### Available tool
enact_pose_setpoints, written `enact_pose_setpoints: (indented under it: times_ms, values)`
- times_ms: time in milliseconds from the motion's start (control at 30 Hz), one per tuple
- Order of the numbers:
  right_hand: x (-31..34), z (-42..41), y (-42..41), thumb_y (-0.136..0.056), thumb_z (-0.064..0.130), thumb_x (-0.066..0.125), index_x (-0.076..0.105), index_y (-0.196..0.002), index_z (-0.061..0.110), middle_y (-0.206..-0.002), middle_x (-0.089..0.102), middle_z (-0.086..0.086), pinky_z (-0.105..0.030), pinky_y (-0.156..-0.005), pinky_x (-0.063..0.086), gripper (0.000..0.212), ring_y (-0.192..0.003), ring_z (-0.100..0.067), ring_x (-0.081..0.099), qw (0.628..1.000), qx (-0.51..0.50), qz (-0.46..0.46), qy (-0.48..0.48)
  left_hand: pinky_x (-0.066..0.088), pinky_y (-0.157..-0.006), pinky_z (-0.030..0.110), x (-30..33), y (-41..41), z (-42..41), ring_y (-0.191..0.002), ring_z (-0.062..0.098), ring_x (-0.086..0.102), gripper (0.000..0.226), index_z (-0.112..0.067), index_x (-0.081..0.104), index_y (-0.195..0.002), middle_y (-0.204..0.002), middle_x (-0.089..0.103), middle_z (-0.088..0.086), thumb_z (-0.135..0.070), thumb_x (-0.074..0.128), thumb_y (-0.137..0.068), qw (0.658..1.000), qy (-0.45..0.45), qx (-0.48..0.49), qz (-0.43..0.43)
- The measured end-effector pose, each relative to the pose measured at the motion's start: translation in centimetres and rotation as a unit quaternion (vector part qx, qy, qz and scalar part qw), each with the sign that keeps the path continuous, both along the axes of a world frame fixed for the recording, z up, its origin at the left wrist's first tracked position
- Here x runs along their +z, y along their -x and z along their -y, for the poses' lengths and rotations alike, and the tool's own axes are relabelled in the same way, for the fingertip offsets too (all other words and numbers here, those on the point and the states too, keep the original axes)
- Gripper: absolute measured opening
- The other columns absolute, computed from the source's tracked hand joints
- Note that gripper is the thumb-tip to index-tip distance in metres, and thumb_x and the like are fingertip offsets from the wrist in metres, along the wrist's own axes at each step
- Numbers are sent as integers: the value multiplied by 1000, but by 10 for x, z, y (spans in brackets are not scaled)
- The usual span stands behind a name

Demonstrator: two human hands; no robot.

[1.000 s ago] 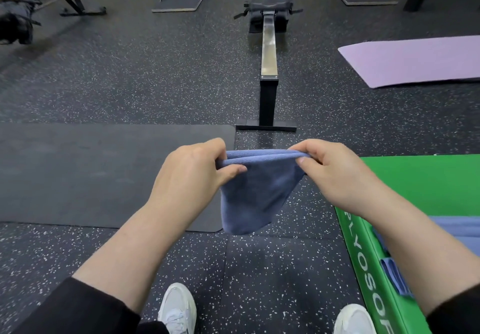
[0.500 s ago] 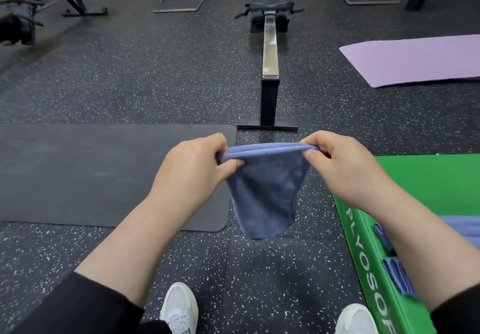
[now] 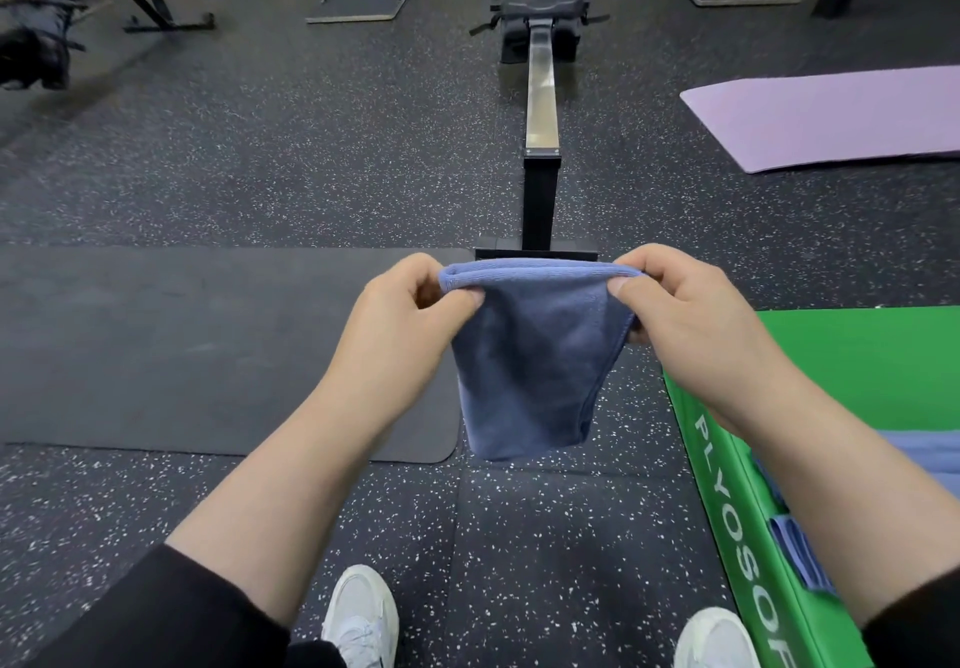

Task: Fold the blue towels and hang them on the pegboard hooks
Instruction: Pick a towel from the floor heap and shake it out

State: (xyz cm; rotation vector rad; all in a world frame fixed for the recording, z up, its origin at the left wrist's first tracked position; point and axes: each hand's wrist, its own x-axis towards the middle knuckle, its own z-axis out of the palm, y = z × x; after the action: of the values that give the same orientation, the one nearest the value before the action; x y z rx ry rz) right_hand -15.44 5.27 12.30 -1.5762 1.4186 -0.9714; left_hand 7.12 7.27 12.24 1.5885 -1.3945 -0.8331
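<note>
The blue towel [image 3: 530, 355] I pinch in my left hand [image 3: 400, 324] and right hand [image 3: 691, 324] is soft, matt terry cloth with a stitched hem. Below it the floor [image 3: 545, 537] looks like rough speckled rubber, and the black mat [image 3: 208, 350] at left is smooth and matt. The green box [image 3: 852, 355] at right has a slightly shiny vinyl skin, and the rower's rail [image 3: 542, 90] at top centre is brushed, gleaming metal.

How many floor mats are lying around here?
2. A black mat lies on the floor left of the hands; a purple mat lies far right, beyond the green box. More may lie out of view.
</note>
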Motion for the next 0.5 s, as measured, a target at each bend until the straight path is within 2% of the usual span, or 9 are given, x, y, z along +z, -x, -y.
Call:
enact_pose_setpoints:
  times_ms: [67,167,233,333,433,500]
  values:
    - [-1,0,-3,-79,44,53,67,-88,24,-84,70,-12,-62,-82,54,27,-72,-18,56,1000,-8,3,-12,56,-78,57,-2,6,-1,-68,13,43,31,-10,52,-78,-66,45,-6,-37,68,-77,999,-12,35,-29]
    - [-6,-1,-7,-77,46,53,67,-91,22,-85,71,-14,-62,-79,55,31,-72,-20,59,999,-18,2,-31,56,-76,60,-7,14,-3,-67,14,44,33,-16,46,-69,-65,45,-6,-40,70,-74,996,-22,74,-49]
    - [-9,-2,-10,-74,47,53,68,-94,25,-87,72,-14,-63,-79,56,33,-77,-29,67,999,-28,6,-42,56,-70,58,-8,20,-3,-64,15,40,35,-18,42,-67,-63,42,-6,-37,70,-76,995,-11,92,-44]
    - [-14,-5,-16,-73,47,54,69,-95,30,-85,75,-8,-63,-80,57,32,-90,-40,70,998,-37,17,-52,49,-57,47,-11,30,-3,-58,13,34,37,-20,39,-67,-56,38,-13,-29,72,-82,994,9,102,-33]
    - [-16,-7,-25,-75,41,58,70,-92,31,-83,75,-11,-64,-74,57,24,-89,-44,69,997,-43,41,-52,34,-52,18,-11,44,-7,-54,5,39,33,-21,43,-69,-56,47,-18,-27,72,-85,996,25,86,4]
    - [-17,-7,-29,-77,35,58,70,-90,31,-83,74,-16,-66,-71,56,18,-87,-46,68,996,-48,54,-49,34,-51,18,-13,54,-10,-56,5,44,30,-22,47,-72,-59,52,-17,-28,73,-85,996,34,73,25]
